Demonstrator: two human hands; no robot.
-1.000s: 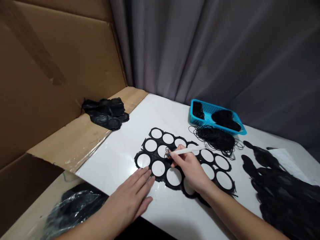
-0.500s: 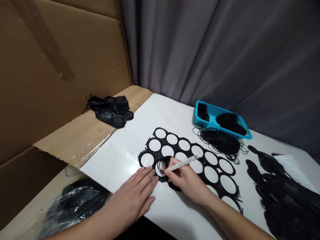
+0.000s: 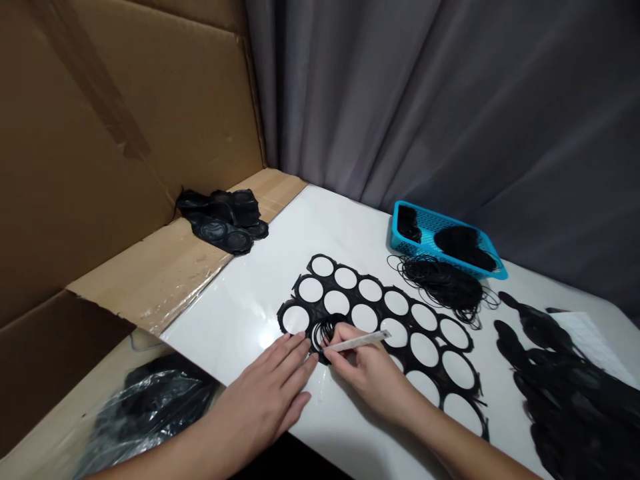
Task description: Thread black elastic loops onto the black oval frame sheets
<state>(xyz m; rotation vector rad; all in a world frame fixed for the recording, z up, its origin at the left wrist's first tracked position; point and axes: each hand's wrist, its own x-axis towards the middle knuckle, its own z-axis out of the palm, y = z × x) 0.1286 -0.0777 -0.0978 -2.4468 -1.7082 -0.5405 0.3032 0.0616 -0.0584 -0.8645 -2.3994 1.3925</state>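
Note:
A black rubber sheet (image 3: 383, 320) punched with round holes lies flat on the white table (image 3: 240, 313). My left hand (image 3: 265, 393) rests flat at the sheet's near left corner, fingers stretched out. My right hand (image 3: 367, 373) pinches a thin white stick tool (image 3: 357, 342). The tool's tip sits at a small bunch of thin black rings (image 3: 325, 331) on the sheet's near left part.
A blue basket (image 3: 445, 243) with black pieces stands at the back, a tangle of loose black rings (image 3: 443, 283) in front of it. Black scraps (image 3: 565, 387) pile at the right. More black pieces (image 3: 223, 213) lie on cardboard (image 3: 155, 273); a plastic bag (image 3: 145, 407) at near left.
My right hand has drawn the stick tool and the rings toward me, from the sheet's middle to its near left part. The left hand stayed flat. The view shifted slightly.

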